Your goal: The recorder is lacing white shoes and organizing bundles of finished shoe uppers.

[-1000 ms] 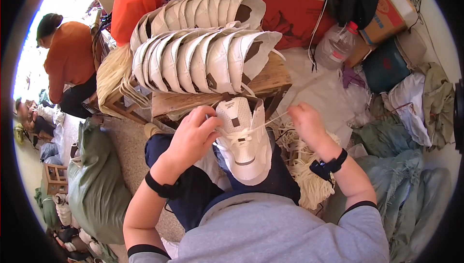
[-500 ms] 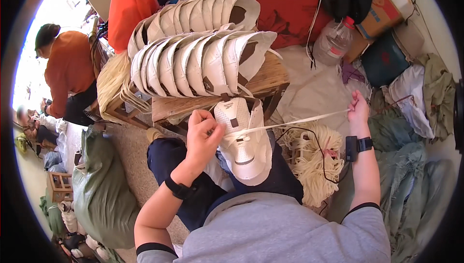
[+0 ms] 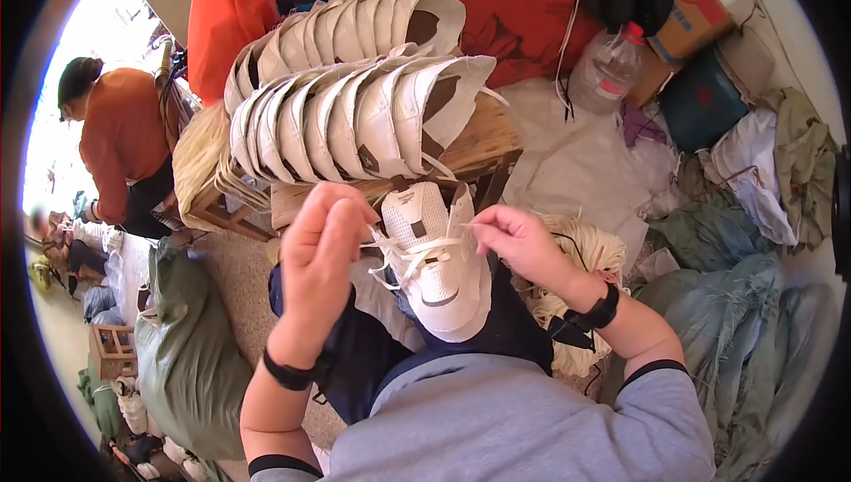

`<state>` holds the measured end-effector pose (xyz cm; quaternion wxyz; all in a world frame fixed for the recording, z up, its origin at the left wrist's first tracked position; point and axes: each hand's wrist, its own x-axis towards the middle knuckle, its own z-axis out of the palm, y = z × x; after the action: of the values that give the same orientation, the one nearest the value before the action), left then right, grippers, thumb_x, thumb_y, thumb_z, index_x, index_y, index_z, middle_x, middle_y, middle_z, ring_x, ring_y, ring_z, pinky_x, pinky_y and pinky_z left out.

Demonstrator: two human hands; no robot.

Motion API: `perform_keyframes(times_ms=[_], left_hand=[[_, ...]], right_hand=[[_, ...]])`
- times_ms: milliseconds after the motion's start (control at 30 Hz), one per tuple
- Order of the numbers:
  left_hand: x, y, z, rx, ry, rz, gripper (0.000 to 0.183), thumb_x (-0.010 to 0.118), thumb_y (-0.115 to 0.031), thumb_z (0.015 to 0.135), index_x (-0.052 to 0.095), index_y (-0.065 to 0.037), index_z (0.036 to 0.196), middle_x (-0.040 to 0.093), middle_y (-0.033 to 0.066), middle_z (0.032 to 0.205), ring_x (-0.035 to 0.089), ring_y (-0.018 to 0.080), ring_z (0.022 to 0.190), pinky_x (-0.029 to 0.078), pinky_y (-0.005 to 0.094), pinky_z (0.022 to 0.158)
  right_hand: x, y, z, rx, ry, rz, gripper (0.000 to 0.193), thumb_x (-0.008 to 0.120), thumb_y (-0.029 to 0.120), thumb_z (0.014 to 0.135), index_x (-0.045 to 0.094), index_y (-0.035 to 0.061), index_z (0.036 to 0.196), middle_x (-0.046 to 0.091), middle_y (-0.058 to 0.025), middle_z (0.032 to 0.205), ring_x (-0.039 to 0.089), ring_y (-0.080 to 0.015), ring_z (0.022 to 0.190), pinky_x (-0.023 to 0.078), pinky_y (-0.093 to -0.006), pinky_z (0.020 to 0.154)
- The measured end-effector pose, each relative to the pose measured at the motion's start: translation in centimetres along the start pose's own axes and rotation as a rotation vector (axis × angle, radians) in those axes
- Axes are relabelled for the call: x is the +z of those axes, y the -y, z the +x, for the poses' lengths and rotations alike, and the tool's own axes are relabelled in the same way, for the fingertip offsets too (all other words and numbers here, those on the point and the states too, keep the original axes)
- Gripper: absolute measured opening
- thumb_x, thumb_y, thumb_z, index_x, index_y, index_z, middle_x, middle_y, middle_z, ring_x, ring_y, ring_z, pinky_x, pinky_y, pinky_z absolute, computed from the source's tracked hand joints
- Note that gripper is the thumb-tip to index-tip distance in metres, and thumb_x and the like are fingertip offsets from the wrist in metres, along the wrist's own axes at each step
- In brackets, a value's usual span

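A white shoe upper (image 3: 456, 305) with a mesh tongue (image 3: 427, 207) and a dark patch rests on my lap, toe end toward me. A flat white shoelace (image 3: 415, 256) crosses it and hangs in loose loops at its left side. My left hand (image 3: 321, 256) is closed just left of the upper, with the lace at its fingertips. On the other side, my right hand (image 3: 523, 241) pinches the lace at the upper's right edge. The fingertips partly hide the lace in both hands.
Two rows of nested white shoe uppers (image 3: 346, 119) stand on a wooden bench (image 3: 487, 141) ahead. A bundle of pale laces (image 3: 589, 256) lies to my right. A clear bottle (image 3: 607, 70) stands farther back. Green sacks (image 3: 191, 349) and a seated person (image 3: 124, 136) are at left.
My right hand has come in from far right, where it held the lace stretched out, to the upper's edge. My left hand has moved slightly left. The lace now hangs looser.
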<state>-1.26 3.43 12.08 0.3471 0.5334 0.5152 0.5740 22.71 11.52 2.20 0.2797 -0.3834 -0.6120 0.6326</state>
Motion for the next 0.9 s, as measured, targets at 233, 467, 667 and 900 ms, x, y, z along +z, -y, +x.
perform_keyframes(times_ms=[233,467,667,900], left_hand=[[3.1,6.2,-0.7,0.221,0.040,0.650,0.012,0.071,-0.007,0.078,0.070,-0.008,0.091,0.052,0.0081,0.086,0.052,0.0248,0.080,0.044,0.0336,0.070],[5.0,7.9,0.2,0.310,0.115,0.751,0.013,0.069,-0.005,0.072,0.072,-0.009,0.084,0.051,0.0068,0.083,0.051,0.0291,0.084,0.044,0.0401,0.075],[5.3,8.2,0.3,0.220,0.138,0.696,0.012,0.069,-0.007,0.072,0.072,-0.009,0.083,0.052,0.0072,0.082,0.052,0.0286,0.085,0.044,0.0404,0.075],[5.6,8.1,0.6,0.239,0.177,0.734,0.014,0.071,-0.007,0.071,0.074,-0.009,0.085,0.052,0.0066,0.079,0.053,0.0269,0.082,0.044,0.0383,0.075]], right_hand=[[1.1,0.3,0.4,-0.077,-0.075,-0.332,0.021,0.066,0.021,0.089,0.065,0.0006,0.088,0.065,-0.0081,0.072,0.059,-0.0109,0.064,0.047,-0.0285,0.060],[2.2,1.4,0.9,-0.274,-0.165,-0.602,0.014,0.064,0.015,0.084,0.060,0.0026,0.079,0.064,-0.0139,0.072,0.063,-0.0298,0.067,0.048,-0.0390,0.059],[0.4,1.5,2.4,-0.617,-0.022,-0.834,0.012,0.068,0.015,0.079,0.061,0.0088,0.087,0.058,-0.0121,0.068,0.060,-0.0323,0.072,0.049,-0.0427,0.064],[-2.8,2.0,4.7,-0.296,0.257,-0.397,0.041,0.073,0.007,0.079,0.060,0.0089,0.117,0.046,-0.0058,0.102,0.056,-0.0109,0.079,0.049,-0.0255,0.071]])
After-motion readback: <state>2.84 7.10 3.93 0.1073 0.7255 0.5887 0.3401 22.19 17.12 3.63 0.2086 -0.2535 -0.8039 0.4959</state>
